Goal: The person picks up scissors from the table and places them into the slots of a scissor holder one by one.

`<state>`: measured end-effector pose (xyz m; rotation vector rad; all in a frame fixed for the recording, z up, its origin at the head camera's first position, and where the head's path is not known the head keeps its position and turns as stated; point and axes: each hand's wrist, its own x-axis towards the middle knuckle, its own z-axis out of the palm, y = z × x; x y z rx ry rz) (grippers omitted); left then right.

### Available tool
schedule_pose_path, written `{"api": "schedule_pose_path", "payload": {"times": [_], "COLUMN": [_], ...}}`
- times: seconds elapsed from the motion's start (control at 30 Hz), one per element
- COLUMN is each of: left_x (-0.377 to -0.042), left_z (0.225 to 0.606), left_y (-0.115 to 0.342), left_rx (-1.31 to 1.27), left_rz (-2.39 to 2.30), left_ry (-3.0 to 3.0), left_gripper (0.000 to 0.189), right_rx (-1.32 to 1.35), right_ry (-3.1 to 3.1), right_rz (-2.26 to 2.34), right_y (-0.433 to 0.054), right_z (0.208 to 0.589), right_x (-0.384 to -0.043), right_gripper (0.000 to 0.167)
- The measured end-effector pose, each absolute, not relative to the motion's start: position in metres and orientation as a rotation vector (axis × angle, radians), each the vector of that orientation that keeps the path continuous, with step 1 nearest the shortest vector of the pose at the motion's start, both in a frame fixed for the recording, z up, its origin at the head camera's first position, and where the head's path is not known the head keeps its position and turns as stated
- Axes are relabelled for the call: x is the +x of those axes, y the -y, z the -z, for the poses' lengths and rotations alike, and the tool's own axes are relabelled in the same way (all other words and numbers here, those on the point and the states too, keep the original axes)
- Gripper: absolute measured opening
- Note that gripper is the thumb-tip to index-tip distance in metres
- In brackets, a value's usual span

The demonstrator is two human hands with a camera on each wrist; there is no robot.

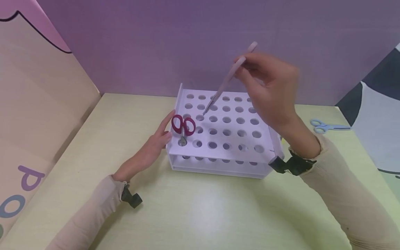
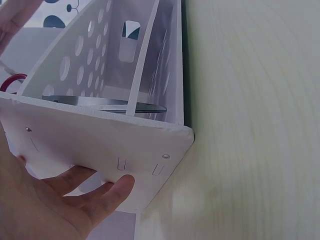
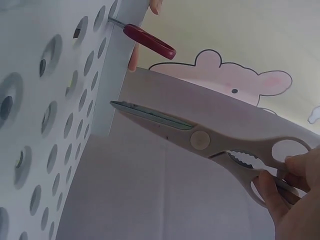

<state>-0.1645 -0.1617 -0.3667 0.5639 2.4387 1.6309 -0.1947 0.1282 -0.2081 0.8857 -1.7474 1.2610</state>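
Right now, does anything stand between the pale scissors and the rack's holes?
Nothing visible: the right hand holds the pale scissors above the rack; the red scissors occupy only its near left corner hole.

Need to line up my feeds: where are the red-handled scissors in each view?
Head: the red-handled scissors stand in the front-left hole of the white rack, left of centre.
Left wrist: a red handle peeks in at the left edge; the blades lie inside the rack.
Right wrist: red handle near the top, its metal entering a hole.
Shared landmark: the perforated white rack.
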Motion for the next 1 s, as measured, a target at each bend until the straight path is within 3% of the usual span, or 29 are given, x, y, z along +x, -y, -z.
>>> {"api": "schedule_pose_path", "payload": {"times": [0.4, 1.0], "left_x": [-0.164, -0.162], "left_z": [0.366, 0.366], "left_y": [0.161, 0.158], "left_rx": [0.558, 0.548], "left_rz": [-1.631, -1.614], "left_ry": [-2.438, -2.465], "left_gripper": [0.061, 0.062], "right_rx": [1.117, 1.016], "right_ry": [1.841, 2.049], "right_rz": [-1.096, -1.099], "right_y": [-0.108, -0.084], "right_z": [0.206, 0.217], "right_x": [-0.213, -0.228], "right_gripper": [0.014, 0.016]}}
